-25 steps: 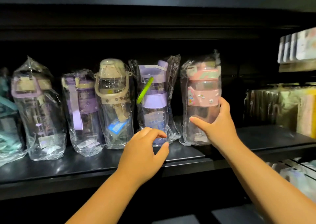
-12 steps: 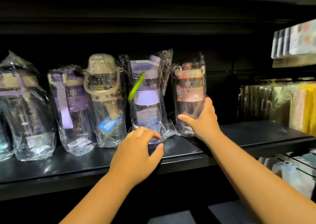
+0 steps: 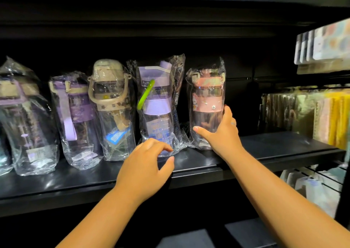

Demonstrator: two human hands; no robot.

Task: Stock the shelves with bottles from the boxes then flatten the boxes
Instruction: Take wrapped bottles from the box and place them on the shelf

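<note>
Several plastic-wrapped bottles stand in a row on a black shelf [image 3: 274, 143]. My right hand [image 3: 220, 134] grips the lower body of the pink-lidded bottle [image 3: 207, 96], which stands upright at the right end of the row. My left hand [image 3: 145, 164] hovers over the shelf's front edge with loosely curled fingers that hold nothing, just in front of the purple-lidded bottle with a green loop [image 3: 157, 111]. To its left stand a beige-handled bottle [image 3: 111, 103], a purple-strapped bottle [image 3: 75, 115] and another bottle [image 3: 26, 118].
Bare shelf surface lies to the right of the pink bottle. Packaged flat goods [image 3: 310, 113] hang at the far right, with more packets [image 3: 325, 41] above. A lower rack with wrapped items [image 3: 312, 183] sits at the bottom right. The shelf above overhangs the bottles.
My right hand has pushed the pink bottle back onto the shelf, next to the purple-lidded one. My left hand has stayed at the shelf edge.
</note>
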